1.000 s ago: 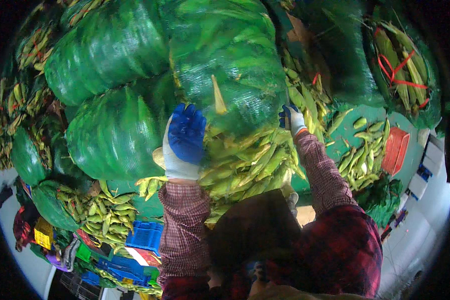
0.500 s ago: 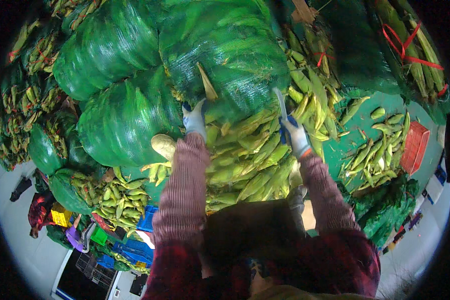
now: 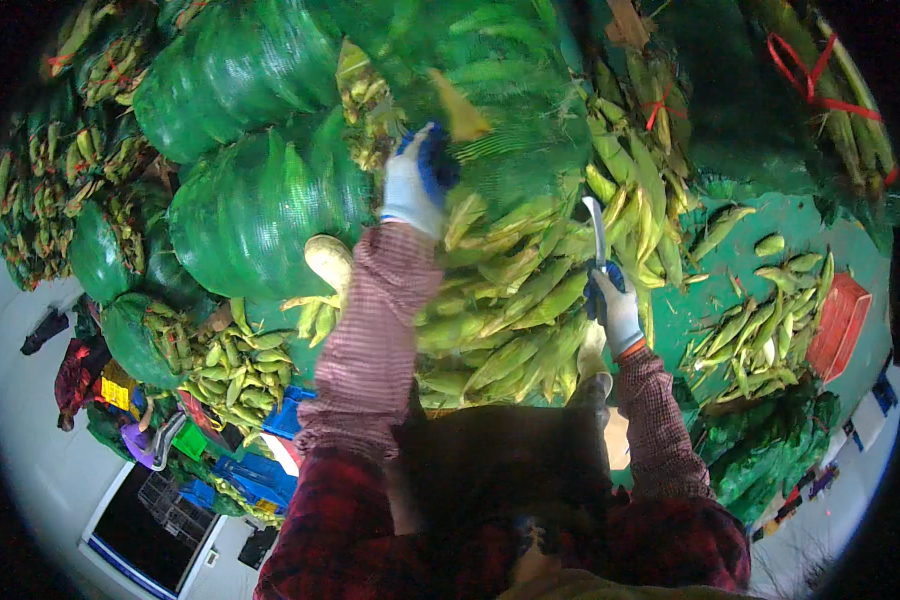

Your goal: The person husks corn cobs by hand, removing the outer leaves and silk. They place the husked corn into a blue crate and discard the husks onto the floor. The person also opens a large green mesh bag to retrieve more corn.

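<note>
My left hand (image 3: pixel 413 185), in a white and blue glove, is closed at the lower edge of a large green mesh sack (image 3: pixel 520 130); its fingertips are partly blurred. The sack bulges with corn ears in their husks. A loose dry husk (image 3: pixel 456 106) lies on the mesh just above that hand. My right hand (image 3: pixel 618 310), gloved alike, is wrapped round the handle of a knife (image 3: pixel 598 230), its pale curved blade pointing up and away. Between my arms spreads a heap of husked-on corn ears (image 3: pixel 510 330), spilling from beneath the sack.
More full green sacks (image 3: pixel 270 220) are stacked at the left. A red crate (image 3: pixel 838 325) stands at the right beside loose corn (image 3: pixel 770 330). Corn bundles tied with red string (image 3: pixel 660 110) lie at the back. My boot (image 3: pixel 328 262) shows left of the heap. Another person (image 3: pixel 75 385) is far left.
My left hand has moved up and slightly right, and the mesh and loose husk have shifted with it. My right hand with the knife has dropped lower and a little right.
</note>
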`<state>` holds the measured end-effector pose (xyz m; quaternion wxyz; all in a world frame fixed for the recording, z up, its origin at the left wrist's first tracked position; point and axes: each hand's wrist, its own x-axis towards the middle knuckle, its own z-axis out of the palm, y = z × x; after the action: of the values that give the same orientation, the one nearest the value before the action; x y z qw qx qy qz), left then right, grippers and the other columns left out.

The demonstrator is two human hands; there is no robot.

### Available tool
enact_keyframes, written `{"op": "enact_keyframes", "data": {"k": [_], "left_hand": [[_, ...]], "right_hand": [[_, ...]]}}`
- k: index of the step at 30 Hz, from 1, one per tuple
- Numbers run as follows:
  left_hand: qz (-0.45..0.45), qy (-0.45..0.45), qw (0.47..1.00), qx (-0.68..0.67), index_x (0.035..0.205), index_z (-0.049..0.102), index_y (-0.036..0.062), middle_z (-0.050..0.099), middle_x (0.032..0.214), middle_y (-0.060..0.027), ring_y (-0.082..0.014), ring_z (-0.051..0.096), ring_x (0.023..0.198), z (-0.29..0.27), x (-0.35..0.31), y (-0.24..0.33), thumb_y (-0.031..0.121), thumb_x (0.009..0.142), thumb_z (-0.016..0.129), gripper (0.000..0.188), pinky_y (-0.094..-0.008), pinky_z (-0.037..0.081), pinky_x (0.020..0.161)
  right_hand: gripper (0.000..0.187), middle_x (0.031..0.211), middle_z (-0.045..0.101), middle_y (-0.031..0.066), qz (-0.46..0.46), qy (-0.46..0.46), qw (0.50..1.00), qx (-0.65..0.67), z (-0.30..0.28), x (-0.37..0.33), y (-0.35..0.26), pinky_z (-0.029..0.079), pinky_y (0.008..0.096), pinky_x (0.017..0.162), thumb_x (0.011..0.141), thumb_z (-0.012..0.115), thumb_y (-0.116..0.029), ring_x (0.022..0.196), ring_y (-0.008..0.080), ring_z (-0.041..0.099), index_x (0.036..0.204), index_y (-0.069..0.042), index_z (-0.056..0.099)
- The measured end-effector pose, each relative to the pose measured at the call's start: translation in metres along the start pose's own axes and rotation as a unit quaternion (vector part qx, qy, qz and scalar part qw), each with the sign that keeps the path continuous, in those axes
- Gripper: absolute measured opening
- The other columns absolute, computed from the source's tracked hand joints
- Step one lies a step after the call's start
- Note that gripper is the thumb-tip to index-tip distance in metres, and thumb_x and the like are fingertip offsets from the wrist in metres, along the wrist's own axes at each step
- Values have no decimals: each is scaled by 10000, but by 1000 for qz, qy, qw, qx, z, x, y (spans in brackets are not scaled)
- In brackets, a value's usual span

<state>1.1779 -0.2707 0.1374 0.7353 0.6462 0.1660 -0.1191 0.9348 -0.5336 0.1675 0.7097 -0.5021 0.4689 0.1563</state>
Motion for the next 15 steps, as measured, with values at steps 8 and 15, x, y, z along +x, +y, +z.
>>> {"op": "enact_keyframes", "data": {"k": [8,15], "left_hand": [[-144,98,983,51,1045,699,81,670,777,-34,-146,552,586,-17,-30,19,191,939,640,165,-323,439,512],[-96,100,990,-8,1106,683,87,644,823,-6,-101,522,648,-18,-47,-21,214,952,642,204,-275,423,521]], "right_hand": [[185,723,589,6,-112,-37,993,14,29,1,-78,414,232,455,995,584,-238,516,85,514,1064,-71,623],[227,696,564,-7,-182,-53,965,-182,125,53,-139,404,253,493,974,608,-267,549,83,500,1069,-65,654]]}}
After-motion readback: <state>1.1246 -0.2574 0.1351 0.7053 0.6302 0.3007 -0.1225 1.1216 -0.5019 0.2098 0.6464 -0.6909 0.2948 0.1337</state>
